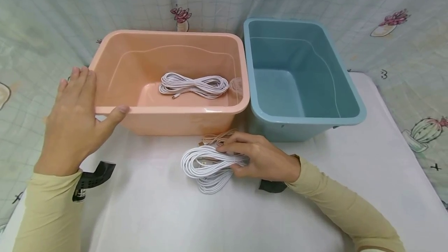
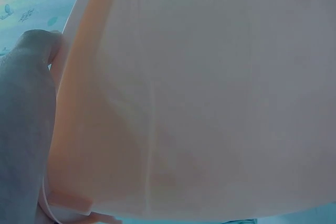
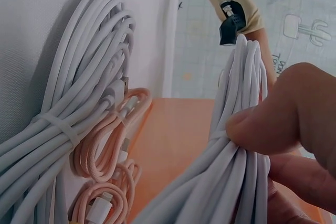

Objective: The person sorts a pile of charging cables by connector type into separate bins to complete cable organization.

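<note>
At the far left a tan sleeve (image 1: 52,209) ends at the left hand (image 1: 71,123), which rests on the near left corner of the orange bin (image 1: 168,121). Its 4 fingers lie straight along the outside of the bin's left side, and its thumb rests over the front rim. A black strap (image 1: 96,177) sticks out at that wrist. Inside the bin, right of its middle, lies 1 white coil (image 1: 194,85), narrowed at its waist; a faint pale loop (image 1: 236,85) lies to its right, too dim to make out.

On the white table (image 1: 157,209), in front of the bin, lies a 2nd white coil (image 1: 214,184), bound with a band. Behind it are pink cables (image 1: 212,139), at least 2 bundles, near the bin's front wall. A 3rd white coil (image 1: 224,161) is above the 2nd, pinched at its band between the thumb and fingers of the right hand (image 1: 260,156). Another black strap (image 1: 273,186) hangs below that wrist.

The blue bin (image 1: 308,119) stands beside the orange bin, behind the right hand. At the far right is cactus-print cloth (image 1: 407,88).
</note>
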`<control>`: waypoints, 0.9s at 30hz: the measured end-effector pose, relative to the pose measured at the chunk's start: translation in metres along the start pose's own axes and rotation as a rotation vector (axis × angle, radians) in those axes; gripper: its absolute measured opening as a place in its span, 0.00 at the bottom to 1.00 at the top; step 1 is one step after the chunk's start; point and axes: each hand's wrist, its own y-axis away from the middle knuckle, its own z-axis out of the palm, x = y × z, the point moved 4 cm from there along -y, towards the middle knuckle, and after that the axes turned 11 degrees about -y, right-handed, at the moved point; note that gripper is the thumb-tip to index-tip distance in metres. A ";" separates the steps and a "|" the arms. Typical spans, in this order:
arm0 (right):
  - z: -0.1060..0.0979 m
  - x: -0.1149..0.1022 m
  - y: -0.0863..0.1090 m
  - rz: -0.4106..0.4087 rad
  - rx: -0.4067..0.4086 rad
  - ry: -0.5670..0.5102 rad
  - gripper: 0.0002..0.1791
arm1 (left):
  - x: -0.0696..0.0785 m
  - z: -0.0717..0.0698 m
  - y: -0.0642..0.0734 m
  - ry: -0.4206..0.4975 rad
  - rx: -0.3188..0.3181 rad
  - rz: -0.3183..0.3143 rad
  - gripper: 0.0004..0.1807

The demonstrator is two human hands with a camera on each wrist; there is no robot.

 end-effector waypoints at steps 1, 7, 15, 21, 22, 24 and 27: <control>0.000 0.000 -0.001 0.003 -0.002 -0.005 0.27 | -0.001 0.000 0.001 0.003 0.005 -0.002 0.49; -0.001 -0.001 -0.003 -0.003 0.007 -0.019 0.28 | -0.003 -0.002 0.002 0.009 0.021 0.008 0.49; -0.008 -0.005 -0.003 -0.048 0.056 -0.013 0.28 | -0.002 0.001 -0.001 0.005 -0.020 -0.005 0.50; -0.013 -0.011 -0.006 -0.068 0.073 -0.007 0.27 | -0.003 0.001 0.001 -0.006 -0.016 -0.010 0.50; -0.014 -0.012 -0.006 -0.067 0.070 -0.010 0.27 | -0.003 0.001 0.000 -0.006 -0.013 -0.007 0.50; -0.014 -0.013 -0.008 -0.059 0.062 -0.015 0.27 | -0.004 0.001 0.000 -0.008 -0.014 -0.006 0.50; -0.016 -0.014 -0.009 -0.045 0.059 -0.024 0.27 | -0.003 0.002 0.000 -0.007 -0.023 -0.009 0.51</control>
